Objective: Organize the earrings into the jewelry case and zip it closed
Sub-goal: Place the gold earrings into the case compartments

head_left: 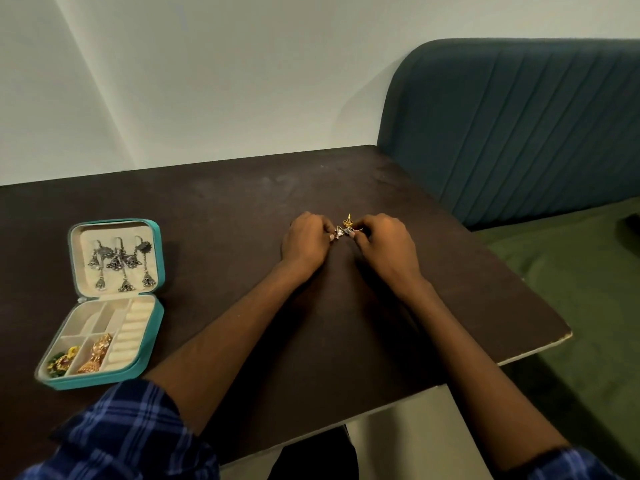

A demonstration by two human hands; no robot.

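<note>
A teal jewelry case (156, 317) lies open at the table's left. Its lid holds silver dangling earrings (120, 263). The tray's front compartments hold green-and-gold earrings (62, 362) and rose-gold jhumka earrings (97, 355). Mid-table, my left hand (304, 242) and my right hand (382, 245) meet over small gold earrings (347, 226). My left fingertips pinch a triangular piece, and my right fingertips pinch a gold pointed piece beside it.
The dark brown table (242, 209) ends at a worn right edge. A teal padded chair back (519, 133) and a green seat (588, 289) stand to the right. A pale wall rises behind the table.
</note>
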